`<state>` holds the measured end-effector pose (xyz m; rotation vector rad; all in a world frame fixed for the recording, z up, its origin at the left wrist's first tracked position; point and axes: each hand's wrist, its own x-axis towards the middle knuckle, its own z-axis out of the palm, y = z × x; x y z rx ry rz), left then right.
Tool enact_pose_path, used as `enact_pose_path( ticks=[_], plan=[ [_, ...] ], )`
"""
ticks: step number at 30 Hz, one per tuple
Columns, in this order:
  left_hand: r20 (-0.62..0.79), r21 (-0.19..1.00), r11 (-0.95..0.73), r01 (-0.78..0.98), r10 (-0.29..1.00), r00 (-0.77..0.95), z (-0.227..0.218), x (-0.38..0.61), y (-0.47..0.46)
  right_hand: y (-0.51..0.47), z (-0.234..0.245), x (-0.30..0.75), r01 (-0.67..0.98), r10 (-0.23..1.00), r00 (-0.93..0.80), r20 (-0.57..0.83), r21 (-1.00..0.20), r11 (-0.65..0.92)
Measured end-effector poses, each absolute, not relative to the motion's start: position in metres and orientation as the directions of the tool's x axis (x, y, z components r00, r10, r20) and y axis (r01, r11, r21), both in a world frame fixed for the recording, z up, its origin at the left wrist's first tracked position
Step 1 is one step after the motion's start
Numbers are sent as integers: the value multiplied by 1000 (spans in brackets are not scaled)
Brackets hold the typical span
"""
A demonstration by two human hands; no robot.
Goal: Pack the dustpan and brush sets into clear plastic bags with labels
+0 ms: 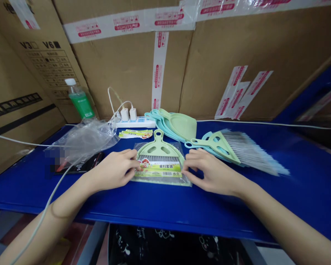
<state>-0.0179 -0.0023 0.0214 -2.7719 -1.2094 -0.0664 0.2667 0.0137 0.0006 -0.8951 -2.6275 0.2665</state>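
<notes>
Green dustpan-and-brush set point(159, 148) in a clear bag point(179, 148), laid flat on the blue table point(143, 208) between two hands.
It should prove light and stiff — thin moulded plastic, with soft bristles under the label card point(168, 173) — while the film is likely to be slippery; it would be best taken by the rigid side rims or the looped handle point(158, 134). The bag's left edge is met by the curled fingertips of the left hand point(120, 167), its right by those of the right hand point(205, 170); whether film is pinched cannot be told. Beyond, dustpans point(183, 124) are stacked and brushes point(229, 146) are piled rightward.
</notes>
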Motion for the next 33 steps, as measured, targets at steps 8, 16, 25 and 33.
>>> enact_pose_path(
  ticks=[8,16,25,33],
  plan=[
    [133,-212,-690,692,681,720,18,-12,-4,11,-14,253,554,569,-715,406,-166,816],
    [-27,-258,-733,629,656,754,10,-1,-4,7,-19,242,492,442,-814,376,45,869],
    [-34,-261,-685,681,711,702,21,-8,-6,11,-8,259,493,458,-813,359,7,870],
    [-54,-110,-596,795,803,594,33,-20,-2,18,-2,274,533,540,-788,296,-111,839]
  ],
)
